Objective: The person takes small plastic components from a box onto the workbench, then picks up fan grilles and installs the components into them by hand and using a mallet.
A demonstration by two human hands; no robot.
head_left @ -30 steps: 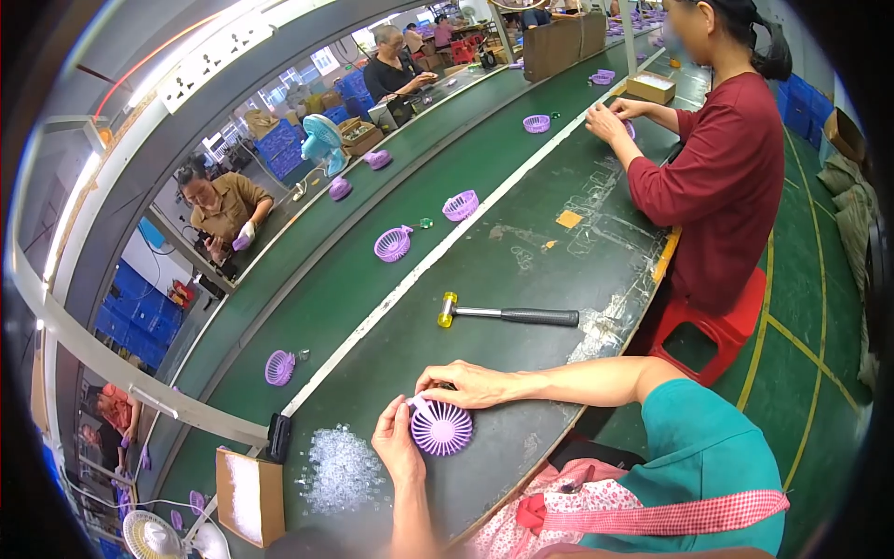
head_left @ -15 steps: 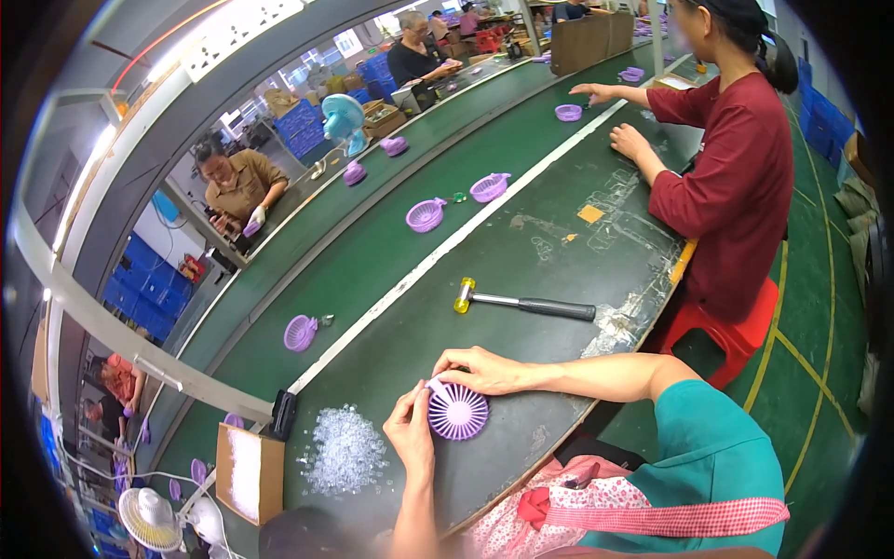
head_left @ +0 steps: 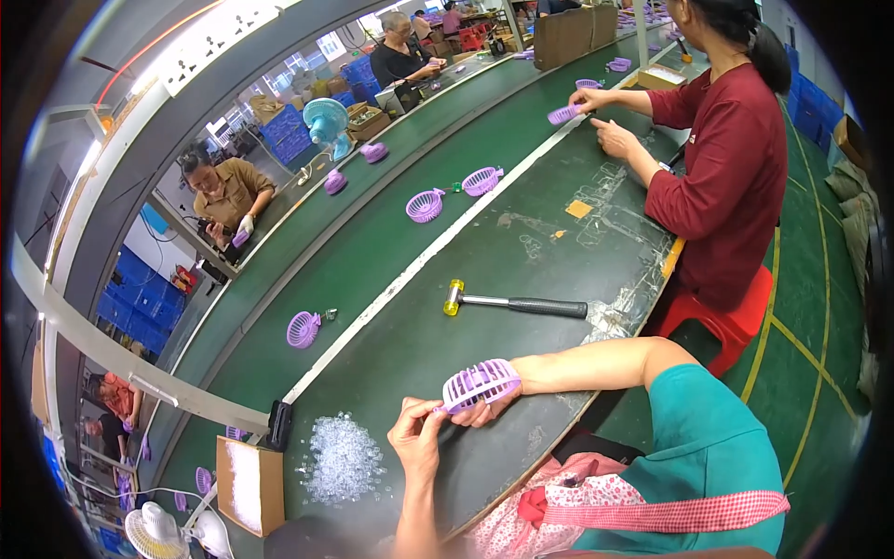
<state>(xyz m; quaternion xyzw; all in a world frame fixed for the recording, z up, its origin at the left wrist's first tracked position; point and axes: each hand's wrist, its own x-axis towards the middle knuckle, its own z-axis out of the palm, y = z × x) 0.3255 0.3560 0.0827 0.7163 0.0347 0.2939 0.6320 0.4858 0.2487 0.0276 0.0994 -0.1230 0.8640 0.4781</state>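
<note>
A round purple fan housing [head_left: 480, 385] with slatted sides is held tilted up over the dark green table. My right hand [head_left: 482, 414] grips it from beneath and behind, its fingers partly hidden by the housing. With thumb and fingertips, my left hand [head_left: 416, 436] pinches at the housing's left end, where a small piece sticks out; what exactly lies between the fingertips is too small to make out. Left of my left hand is a heap of small clear plastic pieces [head_left: 343, 458]. Beyond the housing lies a mallet [head_left: 526, 305] with yellow heads and a black handle.
A cardboard box [head_left: 272, 484] with white contents stands left of the heap. Past a white strip, a green conveyor belt [head_left: 372, 279] carries several purple housings [head_left: 304, 330]. At the right, a co-worker in a dark red top [head_left: 722, 186] sits on a red stool [head_left: 731, 321].
The fan housing has been turned from face-up near the table to tilted on edge, and my right hand has shifted beneath it. The co-worker's hand now holds a purple housing.
</note>
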